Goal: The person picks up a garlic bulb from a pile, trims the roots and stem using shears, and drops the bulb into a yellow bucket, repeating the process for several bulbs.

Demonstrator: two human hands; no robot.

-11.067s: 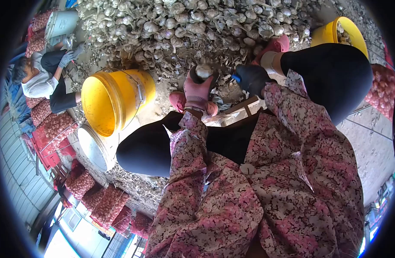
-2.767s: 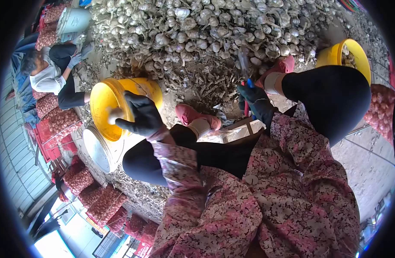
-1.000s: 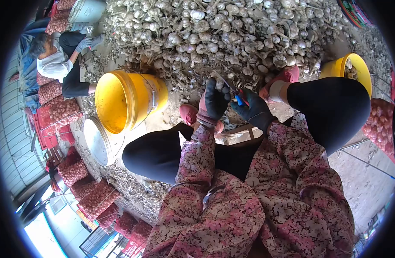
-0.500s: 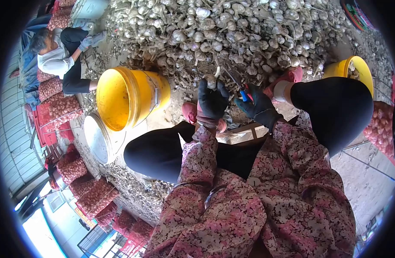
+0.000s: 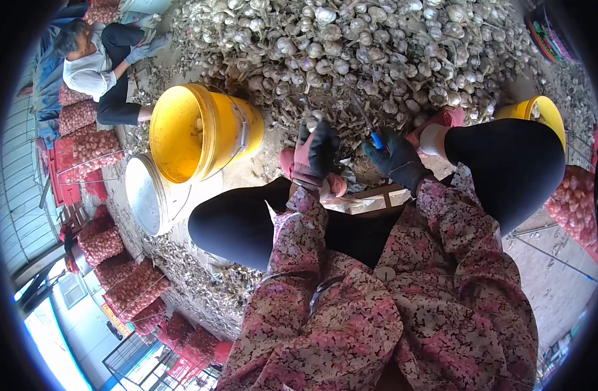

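Lowered from half a second ago, a garlic bulb (image 5: 312,121) is gripped in the left hand (image 5: 317,153); shears (image 5: 370,130) are clasped by the right hand (image 5: 398,156). Bucket (image 5: 181,130) barely filled, pile (image 5: 377,52) huge.

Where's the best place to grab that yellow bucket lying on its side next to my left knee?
Probably by the rim of the yellow bucket at its upper edge, coming from the open mouth side. It lies tipped with the mouth facing left, so fingers can hook over the rim there. The wire handle on its outer wall, nearer the left hand, is another option.
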